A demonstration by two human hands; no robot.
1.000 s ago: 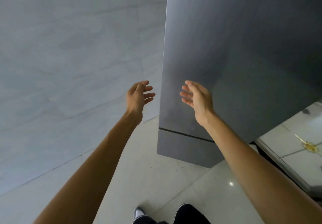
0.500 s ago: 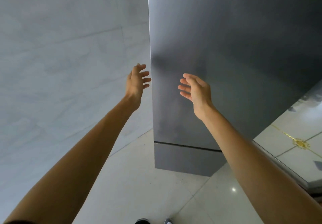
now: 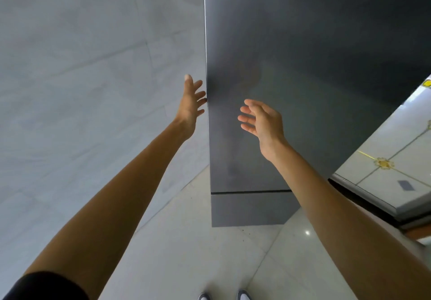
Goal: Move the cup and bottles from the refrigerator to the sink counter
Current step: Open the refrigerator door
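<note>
Fridge shut; door tall, stiff, slick, likely heavy. Left hand spread, empty, fingertips at door's left edge: hook there. Right hand open, empty, short of panel.

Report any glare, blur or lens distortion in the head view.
Head view: a small glare spot on the glossy floor at lower right; a thin bright line along the fridge door's left edge; wide-angle stretch makes the forearms balloon toward the bottom corners and tilts the wall; the left hand fingertips look slightly motion-blurred; the right hand is sharper.
</note>
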